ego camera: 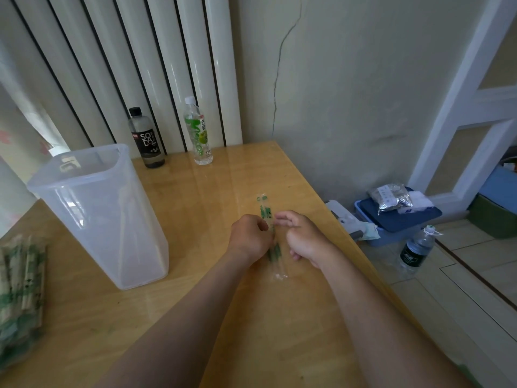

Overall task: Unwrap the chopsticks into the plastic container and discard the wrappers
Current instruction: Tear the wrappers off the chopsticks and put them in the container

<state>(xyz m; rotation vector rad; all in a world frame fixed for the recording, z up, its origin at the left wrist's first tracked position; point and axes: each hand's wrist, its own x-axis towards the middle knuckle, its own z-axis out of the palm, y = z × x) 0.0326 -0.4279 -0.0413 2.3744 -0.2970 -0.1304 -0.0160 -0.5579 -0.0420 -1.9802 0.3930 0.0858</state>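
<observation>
Both hands clasp one long clear plastic wrapper printed in green [265, 210]. The left hand [249, 238] has its fingers curled round the middle of it. The right hand [302, 237] pinches it just alongside with thumb and forefinger, its other fingers tucked in. The pack is to the right of the tall clear plastic container [127, 247], well apart from it, and held low over the yellow wooden table [195, 189]. I cannot tell whether its lower end touches the wood. The chopsticks inside barely show through the print. To the left of the container lies a stack of wrapped chopsticks [21, 284], still sealed, so most of the work seems to lie ahead.

The hands sit close together at mid-length, so a sharp pull could split the film all at once and let the sticks shoot out. On that side of the container the table's edge is near, and a loose stick could roll to the floor. The thin film might also stretch rather than tear. The container is tall, so a careless reach could tip it.
</observation>
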